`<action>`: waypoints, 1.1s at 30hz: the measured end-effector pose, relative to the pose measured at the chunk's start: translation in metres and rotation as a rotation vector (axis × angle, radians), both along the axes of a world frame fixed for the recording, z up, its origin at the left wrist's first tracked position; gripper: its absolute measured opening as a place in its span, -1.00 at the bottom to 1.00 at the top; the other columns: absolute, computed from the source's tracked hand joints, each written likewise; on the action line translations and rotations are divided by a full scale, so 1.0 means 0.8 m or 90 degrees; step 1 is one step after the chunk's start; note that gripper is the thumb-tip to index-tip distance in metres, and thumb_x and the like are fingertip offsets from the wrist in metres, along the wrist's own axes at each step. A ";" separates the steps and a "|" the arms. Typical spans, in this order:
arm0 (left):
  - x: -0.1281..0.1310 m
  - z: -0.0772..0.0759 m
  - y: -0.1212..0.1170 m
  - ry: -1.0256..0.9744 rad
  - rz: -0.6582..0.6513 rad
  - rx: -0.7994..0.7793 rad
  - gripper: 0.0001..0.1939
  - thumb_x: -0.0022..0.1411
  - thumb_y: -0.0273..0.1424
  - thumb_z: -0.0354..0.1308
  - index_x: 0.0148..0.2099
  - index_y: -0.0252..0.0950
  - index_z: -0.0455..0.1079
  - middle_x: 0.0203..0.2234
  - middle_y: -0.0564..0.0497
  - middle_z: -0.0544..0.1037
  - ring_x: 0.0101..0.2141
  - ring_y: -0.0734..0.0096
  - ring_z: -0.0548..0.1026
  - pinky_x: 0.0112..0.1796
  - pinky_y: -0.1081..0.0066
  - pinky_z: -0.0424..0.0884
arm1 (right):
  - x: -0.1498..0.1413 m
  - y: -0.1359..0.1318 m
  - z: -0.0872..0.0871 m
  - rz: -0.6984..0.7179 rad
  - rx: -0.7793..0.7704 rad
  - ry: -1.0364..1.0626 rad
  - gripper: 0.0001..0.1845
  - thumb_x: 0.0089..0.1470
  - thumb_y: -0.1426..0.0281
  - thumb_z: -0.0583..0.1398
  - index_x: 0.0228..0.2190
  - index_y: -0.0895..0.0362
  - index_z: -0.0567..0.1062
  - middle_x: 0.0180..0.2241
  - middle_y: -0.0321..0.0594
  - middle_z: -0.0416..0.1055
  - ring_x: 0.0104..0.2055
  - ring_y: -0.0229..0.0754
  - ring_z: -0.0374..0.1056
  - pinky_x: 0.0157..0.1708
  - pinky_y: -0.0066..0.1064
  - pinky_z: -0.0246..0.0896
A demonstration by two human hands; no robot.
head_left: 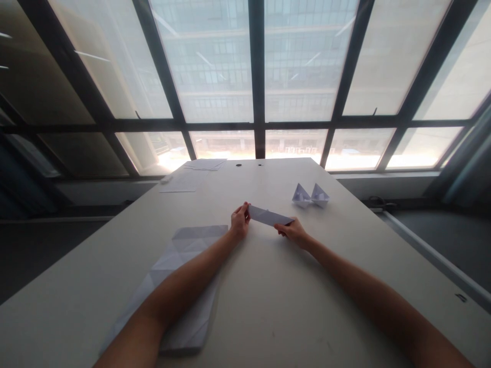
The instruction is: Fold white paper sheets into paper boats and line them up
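Observation:
A folded strip of white paper (268, 215) is held up just above the table, slanting down to the right. My left hand (240, 220) pinches its left end between thumb and fingers. Its right end is gripped by my right hand (293, 231), with the fingers curled beneath. Beyond my right hand stand two folded paper boats (301, 196), side by side with pointed peaks. Under my left forearm lies a stack of creased white paper (187, 260), partly hidden by that arm.
The long white table (253, 312) runs toward tall windows. Flat paper sheets (178, 181) lie at its far left, with more sheets (207, 164) behind. Two dark round holes (238, 165) sit near the far edge.

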State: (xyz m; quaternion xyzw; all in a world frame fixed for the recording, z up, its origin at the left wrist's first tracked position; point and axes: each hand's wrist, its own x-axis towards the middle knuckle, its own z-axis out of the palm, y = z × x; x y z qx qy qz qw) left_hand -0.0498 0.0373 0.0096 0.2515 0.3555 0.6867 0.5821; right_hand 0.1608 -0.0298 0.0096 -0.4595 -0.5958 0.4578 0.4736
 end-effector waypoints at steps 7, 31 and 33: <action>0.018 -0.006 -0.024 0.094 -0.279 0.017 -0.57 -0.10 -0.23 0.54 -0.24 -0.38 0.54 -0.27 -0.12 0.60 -0.27 0.35 0.52 -0.16 0.36 0.39 | -0.004 -0.002 -0.001 -0.033 0.009 0.058 -0.70 -0.17 0.20 0.36 -0.64 0.16 0.50 -0.66 -0.25 0.40 -0.62 -0.27 0.22 -0.61 -0.44 0.06; 0.028 -0.005 -0.031 0.145 -0.202 -0.008 -0.58 -0.13 -0.38 0.53 -0.18 -0.34 0.53 -0.23 -0.14 0.59 -0.33 0.33 0.53 -0.27 0.34 0.45 | 0.017 0.017 -0.001 -0.295 0.085 0.197 -0.61 -0.05 0.04 0.21 -0.53 0.13 0.48 -0.57 -0.25 0.39 -0.64 -0.33 0.07 -0.66 -0.43 -0.09; 0.024 -0.005 -0.030 0.162 -0.220 -0.011 -0.58 -0.15 -0.35 0.55 -0.21 -0.36 0.55 -0.24 -0.17 0.60 -0.33 0.33 0.52 -0.30 0.36 0.43 | 0.023 0.021 -0.002 -0.310 0.090 0.209 -0.59 -0.06 0.03 0.23 -0.52 0.14 0.48 -0.57 -0.25 0.38 -0.64 -0.34 0.08 -0.66 -0.44 -0.08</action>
